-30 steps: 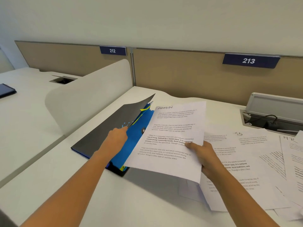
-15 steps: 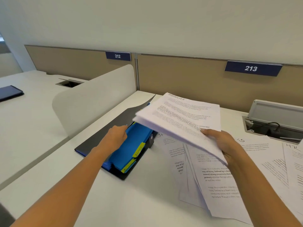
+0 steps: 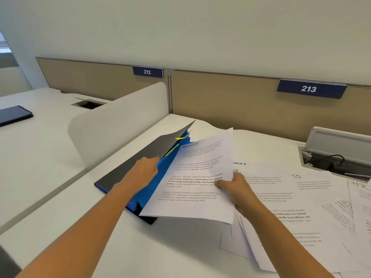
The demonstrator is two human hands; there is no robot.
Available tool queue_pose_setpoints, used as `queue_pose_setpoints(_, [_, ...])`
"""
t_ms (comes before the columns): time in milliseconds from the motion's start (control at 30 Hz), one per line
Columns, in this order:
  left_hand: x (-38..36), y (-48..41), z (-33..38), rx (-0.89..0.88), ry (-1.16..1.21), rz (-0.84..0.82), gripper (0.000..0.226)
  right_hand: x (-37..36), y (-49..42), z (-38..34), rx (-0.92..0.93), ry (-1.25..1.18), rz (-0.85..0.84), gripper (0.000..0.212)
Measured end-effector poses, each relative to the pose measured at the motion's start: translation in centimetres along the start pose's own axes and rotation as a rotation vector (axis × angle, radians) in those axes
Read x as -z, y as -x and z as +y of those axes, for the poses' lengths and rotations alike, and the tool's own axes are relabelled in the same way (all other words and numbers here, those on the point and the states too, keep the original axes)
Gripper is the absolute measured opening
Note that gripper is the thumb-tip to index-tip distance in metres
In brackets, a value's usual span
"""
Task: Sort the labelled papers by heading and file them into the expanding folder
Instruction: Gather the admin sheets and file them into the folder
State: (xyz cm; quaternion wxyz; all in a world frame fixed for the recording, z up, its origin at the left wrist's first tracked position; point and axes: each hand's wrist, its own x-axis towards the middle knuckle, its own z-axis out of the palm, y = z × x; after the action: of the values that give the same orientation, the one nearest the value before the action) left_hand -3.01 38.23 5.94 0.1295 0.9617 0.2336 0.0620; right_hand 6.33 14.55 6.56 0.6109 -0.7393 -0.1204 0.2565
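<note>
Between the hands, over the blue expanding folder point(image 3: 163, 173): ADMIN sheets point(image 3: 196, 183) pinched in right hand point(image 3: 239, 194), thumb on top. Left hand point(image 3: 143, 173) curled round the folder's pocket edge. Beyond right hand, loose papers point(image 3: 291, 197) on worktop point(image 3: 160, 247).

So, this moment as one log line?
left hand: holds folder open | right hand: grips ADMIN papers over folder | filed: not yet

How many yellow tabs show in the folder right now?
2. One yellow tab sits at the far end of the folder, under the raised black cover; the other lies just nearer. The held ADMIN sheet may hide more.
</note>
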Motion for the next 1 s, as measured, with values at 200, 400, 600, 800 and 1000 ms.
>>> queue_pose_setpoints(200, [-0.1, 0.4, 1.0, -0.069, -0.376, -0.074, 0.025, -4.4, -1.8, 2.0, -0.014, -0.111, 0.107, 0.032])
queue_pose_setpoints(400, [-0.5, 1.1, 1.9, -0.138, -0.573, -0.113, 0.069, -7.8, -1.7, 3.3, -0.054, -0.210, -0.016, 0.030])
queue_pose_setpoints(600, [-1.0, 2.1, 2.0, -0.232, -0.647, -0.141, 0.079, -5.9, -0.1, 4.0, 0.169, 0.005, -0.035, 0.072])
queue_pose_setpoints(800, [-0.8, 2.3, 2.2, -0.243, -0.660, -0.151, 0.078, -4.8, -0.4, 6.7, 0.820, 0.971, 0.072, 0.052])
queue_pose_setpoints(1000, [0.0, 2.5, 2.2, -0.266, -0.693, -0.123, 0.074, -5.8, -3.1, 5.8, 1.206, 1.326, 0.021, 0.036])
